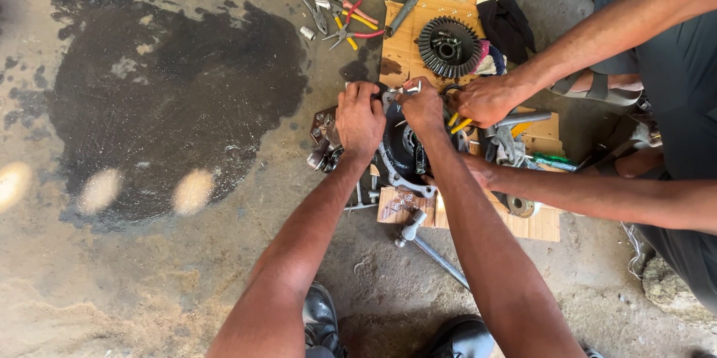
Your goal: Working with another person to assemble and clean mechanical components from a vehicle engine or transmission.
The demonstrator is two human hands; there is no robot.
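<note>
Both hands, left hand [359, 119] and right hand [423, 108], were clamped on the greasy differential housing [399, 150] atop cardboard [403, 48] on the floor; it looked heavy, rigid, slippery, best gripped by its flange. A co-worker's hand [485, 100] steadied it.

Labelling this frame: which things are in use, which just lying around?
In use: left hand and right hand on the dark metal housing; a co-worker's hand holds a yellow-handled tool.

Lying about: ring gear, pliers, rags, socket wrench, cardboard.
</note>
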